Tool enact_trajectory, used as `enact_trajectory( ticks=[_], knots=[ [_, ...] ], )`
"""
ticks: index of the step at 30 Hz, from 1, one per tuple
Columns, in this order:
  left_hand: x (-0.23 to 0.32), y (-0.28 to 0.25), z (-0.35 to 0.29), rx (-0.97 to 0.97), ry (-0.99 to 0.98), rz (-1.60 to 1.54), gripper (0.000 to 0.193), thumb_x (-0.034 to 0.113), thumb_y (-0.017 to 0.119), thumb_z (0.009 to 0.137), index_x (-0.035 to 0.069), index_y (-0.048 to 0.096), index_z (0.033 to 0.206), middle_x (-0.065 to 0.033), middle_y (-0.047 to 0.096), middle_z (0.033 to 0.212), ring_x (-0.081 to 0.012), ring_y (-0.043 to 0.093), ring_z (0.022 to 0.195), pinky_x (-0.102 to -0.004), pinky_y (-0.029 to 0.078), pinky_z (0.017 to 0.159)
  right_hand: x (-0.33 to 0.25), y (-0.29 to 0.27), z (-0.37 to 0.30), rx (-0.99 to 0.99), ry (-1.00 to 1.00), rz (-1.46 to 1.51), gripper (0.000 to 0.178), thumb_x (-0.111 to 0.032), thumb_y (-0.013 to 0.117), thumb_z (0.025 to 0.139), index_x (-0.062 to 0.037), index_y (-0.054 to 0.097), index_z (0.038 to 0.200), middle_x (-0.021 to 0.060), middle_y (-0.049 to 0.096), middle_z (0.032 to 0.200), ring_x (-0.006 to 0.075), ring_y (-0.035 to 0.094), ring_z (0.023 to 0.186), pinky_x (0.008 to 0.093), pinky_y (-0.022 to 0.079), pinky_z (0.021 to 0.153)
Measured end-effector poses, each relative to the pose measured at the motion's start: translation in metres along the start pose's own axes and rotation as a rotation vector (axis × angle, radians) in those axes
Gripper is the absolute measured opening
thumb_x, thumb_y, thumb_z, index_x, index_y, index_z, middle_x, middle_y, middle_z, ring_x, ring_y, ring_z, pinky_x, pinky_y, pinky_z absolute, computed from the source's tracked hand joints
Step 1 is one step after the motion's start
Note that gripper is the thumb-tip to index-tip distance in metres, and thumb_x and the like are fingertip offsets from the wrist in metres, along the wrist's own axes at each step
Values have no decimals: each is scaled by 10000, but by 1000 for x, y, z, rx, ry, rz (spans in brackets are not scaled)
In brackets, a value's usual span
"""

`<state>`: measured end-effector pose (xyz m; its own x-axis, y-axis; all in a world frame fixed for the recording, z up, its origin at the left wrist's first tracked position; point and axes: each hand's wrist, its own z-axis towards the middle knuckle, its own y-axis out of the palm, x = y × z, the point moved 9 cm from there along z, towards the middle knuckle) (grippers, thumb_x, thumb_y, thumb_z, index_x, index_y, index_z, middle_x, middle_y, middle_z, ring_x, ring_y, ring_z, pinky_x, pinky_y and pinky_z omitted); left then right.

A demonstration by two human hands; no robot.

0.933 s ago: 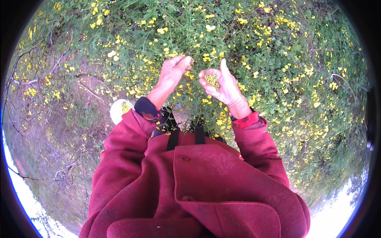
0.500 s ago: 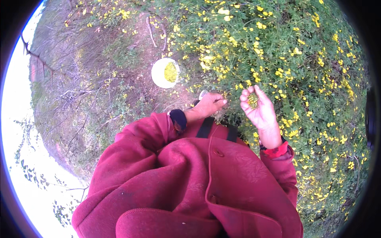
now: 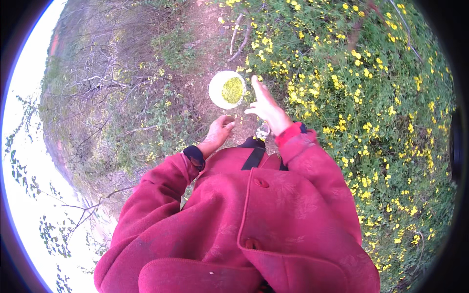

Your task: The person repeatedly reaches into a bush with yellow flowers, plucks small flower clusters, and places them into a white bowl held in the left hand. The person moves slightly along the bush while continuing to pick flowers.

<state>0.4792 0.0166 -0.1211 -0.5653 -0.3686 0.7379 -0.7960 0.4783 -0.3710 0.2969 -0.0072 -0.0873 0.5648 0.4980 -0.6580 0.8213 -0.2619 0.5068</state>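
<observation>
A round white bucket point(image 3: 215, 91) with yellow flower heads point(image 3: 233, 91) inside stands on the ground ahead of me. My right hand point(image 3: 266, 108) is just beside its right rim, fingers stretched out and thumb apart, with nothing visible in it. Nearer to me and left of it, my left hand point(image 3: 218, 133) is loosely closed with bent fingers; whatever they hold, if anything, is hidden. Small yellow specks show between the hands, below the bucket. A dense bush with yellow flowers point(image 3: 337, 83) fills the right side.
Dry twiggy brush point(image 3: 107, 83) covers the left side. Bare reddish soil point(image 3: 202, 29) runs up past the bucket, with a forked stick point(image 3: 236, 34) lying on it. A shoe point(image 3: 263, 131) shows in front of my dark red coat point(image 3: 288, 215). Thin branches point(image 3: 90, 207) reach in at lower left.
My right hand has swung left from the flowering bush to the bucket, and its curled fingers have straightened. My left hand has moved left. The bucket now appears farther right in view.
</observation>
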Motion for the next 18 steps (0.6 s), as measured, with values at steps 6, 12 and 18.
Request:
enact_trajectory(
  ticks=[6,12,18],
  knots=[
    [-5,9,4,12,30,206,303,234,545,826,15,547,618,-17,475,506,-103,417,457,-275,334,432,3,-58,-62,35,32,267,350,-344,474,896,-48,548,724,38,543,574,110,506,457,225,400,396],
    [116,126,-4,-374,401,184,443,358,479,886,47,523,574,-14,492,489,-86,451,425,-234,367,423,-59,-106,-176,25,-292,151,335,-347,447,916,-74,494,728,-34,387,495,42,314,379,199,237,341],
    [162,230,-36,-653,391,218,309,253,498,894,44,553,673,-11,556,593,-61,501,536,-208,422,519,-117,-226,-261,384,-515,169,232,-245,438,923,-58,552,847,-11,484,581,51,380,437,183,275,344]
  ],
)
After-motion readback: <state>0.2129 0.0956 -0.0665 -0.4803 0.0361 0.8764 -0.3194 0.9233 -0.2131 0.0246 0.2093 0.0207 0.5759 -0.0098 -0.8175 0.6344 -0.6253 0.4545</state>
